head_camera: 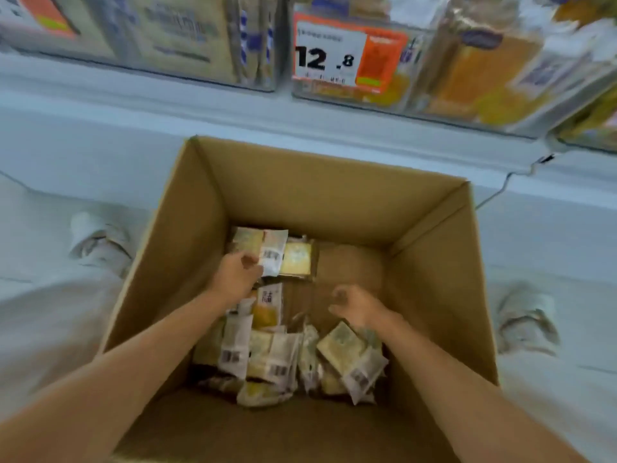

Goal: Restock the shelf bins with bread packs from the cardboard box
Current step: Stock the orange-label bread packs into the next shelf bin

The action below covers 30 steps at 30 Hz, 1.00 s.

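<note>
Shelf bins [467, 78] of bread up top, price tag [329, 53] on one | cardboard box [300, 188] below, bread packs [267, 355] loose inside | left hand [235, 274] pinches a pack [274, 253] at the far side | right hand [354, 304] hovers, fingers loosely curled, holding nothing

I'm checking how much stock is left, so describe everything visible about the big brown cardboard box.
The large brown cardboard box stands open-topped on the floor before the shelf bins, walls upright. It is mostly empty: small clear-wrapped bread packs lie loose on its partly bare bottom. The left hand pinches a barcoded pack; the right hand hovers open above the others.
</note>
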Available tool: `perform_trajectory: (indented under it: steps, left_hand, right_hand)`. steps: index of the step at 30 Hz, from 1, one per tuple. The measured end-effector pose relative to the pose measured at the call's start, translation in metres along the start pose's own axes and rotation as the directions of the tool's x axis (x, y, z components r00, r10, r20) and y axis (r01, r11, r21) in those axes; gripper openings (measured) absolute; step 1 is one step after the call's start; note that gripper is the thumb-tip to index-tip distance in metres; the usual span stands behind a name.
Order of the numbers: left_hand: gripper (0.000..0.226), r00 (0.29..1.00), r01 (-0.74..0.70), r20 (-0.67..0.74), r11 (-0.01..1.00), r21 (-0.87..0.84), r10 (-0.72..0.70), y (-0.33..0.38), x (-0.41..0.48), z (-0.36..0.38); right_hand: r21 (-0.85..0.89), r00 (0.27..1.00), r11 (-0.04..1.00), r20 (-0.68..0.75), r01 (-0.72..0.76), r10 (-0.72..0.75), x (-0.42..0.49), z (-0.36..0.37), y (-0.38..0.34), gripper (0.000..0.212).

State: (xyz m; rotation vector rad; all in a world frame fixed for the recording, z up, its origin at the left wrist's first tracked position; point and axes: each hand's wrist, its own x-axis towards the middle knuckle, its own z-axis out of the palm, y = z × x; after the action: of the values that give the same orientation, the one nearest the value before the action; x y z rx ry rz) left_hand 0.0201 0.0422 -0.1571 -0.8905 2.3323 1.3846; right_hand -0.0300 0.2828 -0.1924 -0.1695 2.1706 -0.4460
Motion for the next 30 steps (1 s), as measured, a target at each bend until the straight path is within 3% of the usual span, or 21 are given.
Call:
perform_trajectory:
  steps: [3, 6, 9, 11, 14, 16, 18, 20, 22, 24, 27, 30]
  left_hand:
    - [0.012, 0.996, 0.062, 0.060, 0.998, -0.020, -0.061, -0.021, 0.006, 0.010]
    - [0.011, 0.989, 0.085, 0.115, 0.996, 0.027, -0.087, -0.031, 0.008, 0.013]
    - [0.019, 0.977, 0.098, 0.188, 0.995, 0.020, -0.100, -0.035, 0.005, 0.015]
    - [0.033, 0.968, 0.085, 0.236, 0.996, 0.017, -0.087, -0.032, 0.004, 0.016]
    - [0.071, 0.899, 0.078, 0.435, 0.996, -0.042, -0.053, -0.009, -0.005, 0.019]
    - [0.072, 0.821, 0.112, 0.570, 0.986, -0.122, -0.022, 0.013, -0.012, 0.021]
    - [0.047, 0.820, 0.120, 0.573, 0.980, -0.161, -0.006, 0.025, -0.015, 0.020]
    - [0.035, 0.882, 0.100, 0.471, 0.983, -0.157, -0.014, 0.030, -0.017, 0.015]
    - [0.034, 0.923, 0.110, 0.384, 0.976, -0.188, -0.030, 0.030, -0.017, 0.009]
    - [0.034, 0.908, 0.205, 0.411, 0.941, -0.268, -0.081, 0.031, -0.019, 0.004]
    - [0.041, 0.837, 0.372, 0.527, 0.861, -0.348, -0.149, 0.025, -0.016, 0.003]
    - [0.040, 0.916, 0.344, 0.353, 0.826, -0.446, -0.191, 0.009, -0.008, 0.003]
  right_hand:
    - [-0.107, 0.982, 0.990, 0.152, -0.095, 0.111, 0.008, 0.034, 0.025, 0.078]
    - [-0.273, 0.983, 0.960, 0.150, -0.064, 0.108, 0.003, 0.061, 0.038, 0.107]
    - [-0.155, 0.992, 0.987, 0.108, -0.053, 0.070, 0.000, 0.060, 0.037, 0.115]
    - [0.122, 0.990, 0.987, 0.106, -0.107, 0.094, -0.005, 0.039, 0.024, 0.095]
    - [0.336, 0.981, 0.939, 0.192, -0.073, 0.007, -0.013, -0.001, -0.005, 0.035]
    - [0.560, 0.948, 0.824, 0.302, -0.089, -0.102, -0.026, -0.024, -0.028, 0.018]
    - [0.685, 0.904, 0.715, 0.383, -0.140, -0.189, -0.036, -0.044, -0.043, 0.022]
    - [0.637, 0.895, 0.767, 0.383, -0.077, -0.228, -0.041, -0.057, -0.044, 0.028]
    - [0.501, 0.948, 0.863, 0.244, 0.057, -0.204, -0.039, -0.064, -0.040, 0.027]
    - [0.467, 0.985, 0.878, 0.076, 0.104, -0.157, -0.034, -0.064, -0.035, 0.019]
    - [0.625, 0.988, 0.778, 0.072, 0.062, -0.137, -0.025, -0.058, -0.030, 0.022]
    - [0.774, 0.997, 0.633, 0.036, 0.014, -0.065, -0.004, -0.043, -0.019, 0.029]
